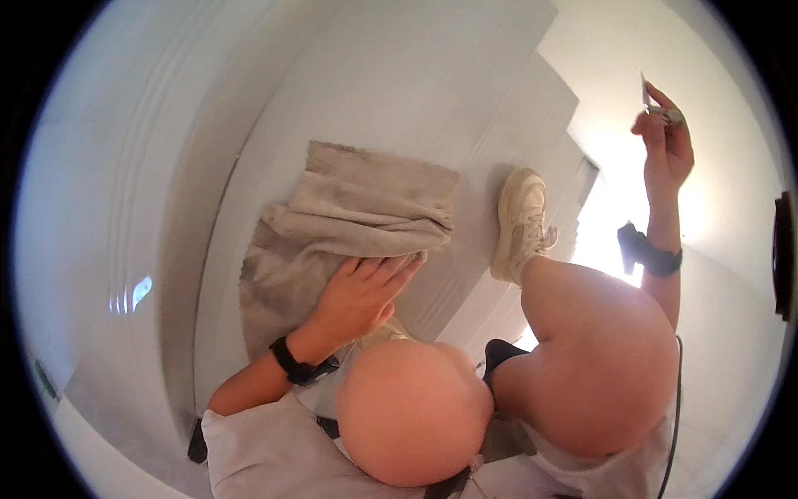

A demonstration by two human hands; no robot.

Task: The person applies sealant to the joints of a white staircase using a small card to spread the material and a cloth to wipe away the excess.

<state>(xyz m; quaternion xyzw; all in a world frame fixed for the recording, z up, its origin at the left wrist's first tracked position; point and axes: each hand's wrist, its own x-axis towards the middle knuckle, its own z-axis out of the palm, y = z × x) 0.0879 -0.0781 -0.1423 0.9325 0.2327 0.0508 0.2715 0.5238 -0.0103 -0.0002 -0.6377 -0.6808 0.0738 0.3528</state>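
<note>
A crumpled beige cloth [366,200] with folds across it and darker smudges lies on the pale surface in front of me. My left hand [366,291] rests on its near edge, palm down, fingers stretched out flat. Far out to the right, my right hand [665,137] is raised, with its fingers closed on a thin, pale, flat object [645,93] seen nearly edge-on. A silvery-grey part [667,116] shows between the fingers; what kind of thing it is I cannot make out.
My bent knees [416,407] fill the near middle. One cream lace-up shoe [522,220] stands right of the cloth; the other [385,334] is mostly hidden behind my left hand and knee. A glossy white panel [125,191] rises at left. Bright light glares at right.
</note>
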